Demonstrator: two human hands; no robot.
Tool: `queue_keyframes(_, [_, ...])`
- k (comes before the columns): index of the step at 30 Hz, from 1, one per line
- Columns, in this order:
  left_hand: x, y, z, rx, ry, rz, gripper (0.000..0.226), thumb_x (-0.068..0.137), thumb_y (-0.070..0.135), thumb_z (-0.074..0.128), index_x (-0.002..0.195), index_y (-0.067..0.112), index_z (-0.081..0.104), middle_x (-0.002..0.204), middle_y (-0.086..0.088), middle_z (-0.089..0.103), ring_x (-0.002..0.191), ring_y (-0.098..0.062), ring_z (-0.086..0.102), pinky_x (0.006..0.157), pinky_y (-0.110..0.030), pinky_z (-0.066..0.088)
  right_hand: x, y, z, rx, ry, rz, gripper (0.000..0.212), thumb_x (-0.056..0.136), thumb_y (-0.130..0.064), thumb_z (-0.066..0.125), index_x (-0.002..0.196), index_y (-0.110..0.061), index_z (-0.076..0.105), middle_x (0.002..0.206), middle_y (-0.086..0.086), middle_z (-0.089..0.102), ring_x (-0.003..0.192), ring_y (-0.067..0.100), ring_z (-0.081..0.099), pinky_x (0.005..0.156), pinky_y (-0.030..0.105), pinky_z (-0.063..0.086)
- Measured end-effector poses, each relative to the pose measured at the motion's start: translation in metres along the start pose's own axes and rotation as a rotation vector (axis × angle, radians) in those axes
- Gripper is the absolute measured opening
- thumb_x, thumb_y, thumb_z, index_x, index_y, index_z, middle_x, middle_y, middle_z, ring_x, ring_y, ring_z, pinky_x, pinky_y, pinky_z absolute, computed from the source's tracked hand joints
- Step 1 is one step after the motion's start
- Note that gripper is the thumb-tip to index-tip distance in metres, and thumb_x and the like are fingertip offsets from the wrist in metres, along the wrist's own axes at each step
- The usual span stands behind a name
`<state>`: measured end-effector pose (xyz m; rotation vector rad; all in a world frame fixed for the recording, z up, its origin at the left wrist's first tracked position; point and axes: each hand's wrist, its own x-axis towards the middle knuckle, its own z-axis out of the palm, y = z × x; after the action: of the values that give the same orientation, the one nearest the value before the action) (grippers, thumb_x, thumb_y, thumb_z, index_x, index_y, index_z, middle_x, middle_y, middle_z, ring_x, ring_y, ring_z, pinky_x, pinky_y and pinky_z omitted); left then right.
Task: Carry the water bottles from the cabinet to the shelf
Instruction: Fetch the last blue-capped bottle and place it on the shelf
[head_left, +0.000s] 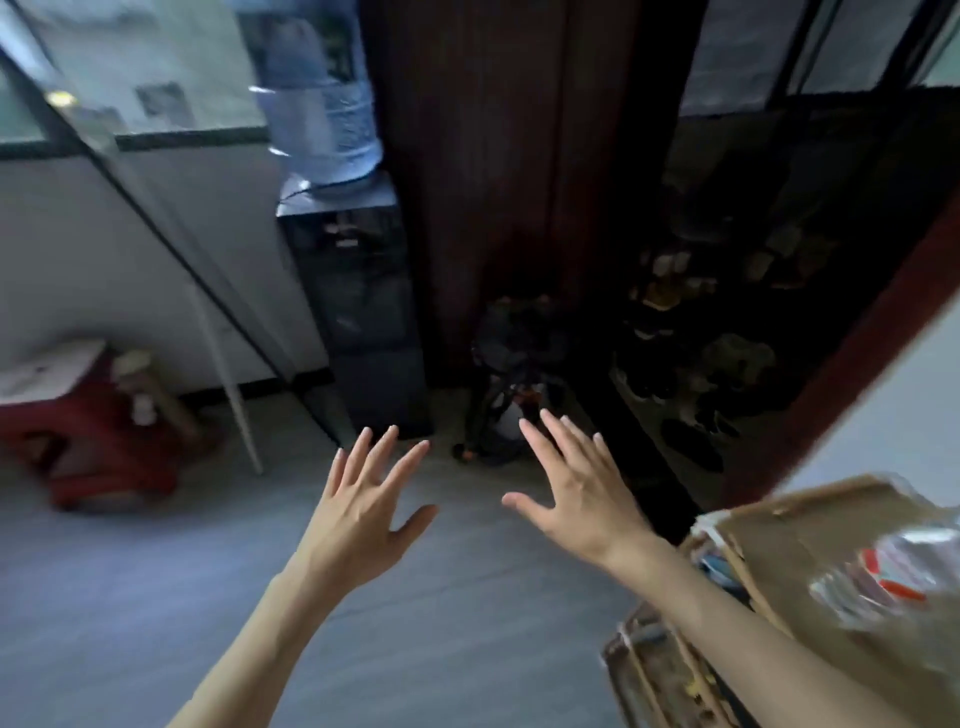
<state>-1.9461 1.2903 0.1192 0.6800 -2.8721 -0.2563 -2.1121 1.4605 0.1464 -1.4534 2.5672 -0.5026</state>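
My left hand (363, 499) and my right hand (576, 488) are both stretched out in front of me over the grey floor, fingers spread and straight, holding nothing. At the lower right, a blurred clear plastic water bottle with a red label (878, 582) lies on top of cardboard boxes (779, 545). A dark wooden cabinet (498, 156) stands ahead, beyond my hands. To its right is a dim shelf (727, 312) with shoes and small items. The whole view is motion-blurred.
A black water dispenser (363, 312) with a large blue jug (322, 93) stands left of the cabinet. A red stool (78, 410) sits at the far left by the white wall. A dark bag (514, 374) lies on the floor at the cabinet's foot.
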Motion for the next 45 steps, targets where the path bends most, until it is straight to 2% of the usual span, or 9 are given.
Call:
queue_keyframes(5, [-0.099, -0.115, -0.04, -0.011, 0.083, -0.327, 0.083, 0.075, 0.079, 0.003, 0.14, 0.032, 0.027, 0.15, -0.007, 0.027, 0.141, -0.03, 0.012, 0.111, -0.044, 0.013, 0.051, -0.137, 0.047, -0.026, -0.066, -0.273, 0.076, 0.087, -0.056, 0.045, 0.146, -0.028, 0.006, 0.157, 0.0, 0.0, 0.145, 0.017, -0.002, 0.116, 0.041, -0.003])
queue_keyframes(9, [-0.19, -0.202, -0.064, -0.01, 0.104, -0.557, 0.094, 0.066, 0.083, -0.006, 0.141, 0.033, 0.022, 0.153, -0.004, 0.017, 0.142, -0.028, 0.003, 0.113, -0.041, 0.006, 0.068, -0.259, 0.103, -0.028, -0.163, -0.461, 0.074, 0.088, -0.055, 0.043, 0.146, -0.029, 0.005, 0.157, -0.001, 0.0, 0.145, 0.016, -0.004, 0.116, 0.041, -0.004])
queue_keyframes(14, [-0.299, -0.294, -0.1, 0.011, 0.14, -0.829, 0.078, 0.077, 0.076, 0.005, 0.135, 0.032, 0.032, 0.145, -0.011, 0.037, 0.136, -0.038, 0.026, 0.106, -0.055, 0.026, 0.081, -0.411, 0.166, -0.017, -0.229, -0.687, 0.074, 0.087, -0.055, 0.044, 0.146, -0.028, 0.009, 0.157, 0.0, 0.005, 0.145, 0.019, 0.0, 0.117, 0.043, -0.002])
queue_keyframes(19, [-0.389, -0.356, -0.129, 0.101, 0.233, -1.021, 0.096, 0.061, 0.083, -0.014, 0.142, 0.038, 0.014, 0.155, -0.001, 0.012, 0.143, -0.024, -0.001, 0.113, -0.037, -0.001, 0.088, -0.542, 0.214, -0.015, -0.274, -0.913, 0.077, 0.084, -0.063, 0.038, 0.146, -0.028, 0.009, 0.157, 0.002, 0.008, 0.145, 0.022, 0.004, 0.116, 0.046, 0.002])
queue_keyframes(22, [-0.426, -0.395, -0.146, 0.121, 0.227, -1.153, 0.102, 0.052, 0.083, -0.023, 0.141, 0.041, 0.004, 0.155, 0.003, 0.002, 0.142, -0.02, -0.009, 0.112, -0.034, -0.006, 0.097, -0.61, 0.24, 0.011, -0.305, -1.0, 0.08, 0.082, -0.067, 0.033, 0.146, -0.028, 0.009, 0.157, 0.002, 0.008, 0.145, 0.023, 0.003, 0.116, 0.046, 0.001])
queue_keyframes(29, [-0.483, -0.499, -0.159, 0.108, 0.237, -1.321, 0.105, 0.05, 0.085, -0.021, 0.141, 0.041, 0.007, 0.155, 0.002, 0.003, 0.142, -0.021, -0.008, 0.111, -0.033, -0.006, 0.136, -0.741, 0.307, -0.055, -0.392, -1.141, 0.075, 0.087, -0.059, 0.039, 0.146, -0.028, 0.004, 0.157, 0.003, 0.004, 0.145, 0.024, -0.001, 0.117, 0.047, 0.0])
queue_keyframes(34, [-0.518, -0.597, -0.195, 0.132, 0.253, -1.443, 0.111, 0.046, 0.084, -0.026, 0.142, 0.04, 0.006, 0.156, 0.003, 0.0, 0.142, -0.021, -0.011, 0.113, -0.036, -0.006, 0.183, -0.878, 0.34, -0.072, -0.362, -1.286, 0.076, 0.087, -0.061, 0.037, 0.146, -0.029, 0.001, 0.157, 0.003, 0.003, 0.145, 0.025, -0.001, 0.117, 0.048, 0.0])
queue_keyframes(39, [-0.556, -0.68, -0.25, 0.183, 0.333, -1.532, 0.098, 0.056, 0.084, -0.01, 0.142, 0.039, 0.005, 0.156, 0.004, -0.002, 0.141, -0.018, -0.014, 0.114, -0.037, -0.004, 0.198, -1.009, 0.363, -0.027, -0.36, -1.404, 0.075, 0.088, -0.06, 0.036, 0.147, -0.029, 0.002, 0.157, 0.002, 0.003, 0.145, 0.023, -0.001, 0.117, 0.047, 0.0])
queue_keyframes(45, [-0.609, -0.779, -0.267, 0.137, 0.362, -1.645, 0.106, 0.047, 0.084, -0.024, 0.141, 0.04, -0.001, 0.155, 0.006, -0.009, 0.14, -0.016, -0.019, 0.112, -0.034, -0.008, 0.199, -1.133, 0.427, -0.037, -0.439, -1.508, 0.074, 0.088, -0.06, 0.036, 0.147, -0.029, 0.002, 0.157, 0.002, 0.004, 0.145, 0.022, -0.001, 0.116, 0.046, -0.002])
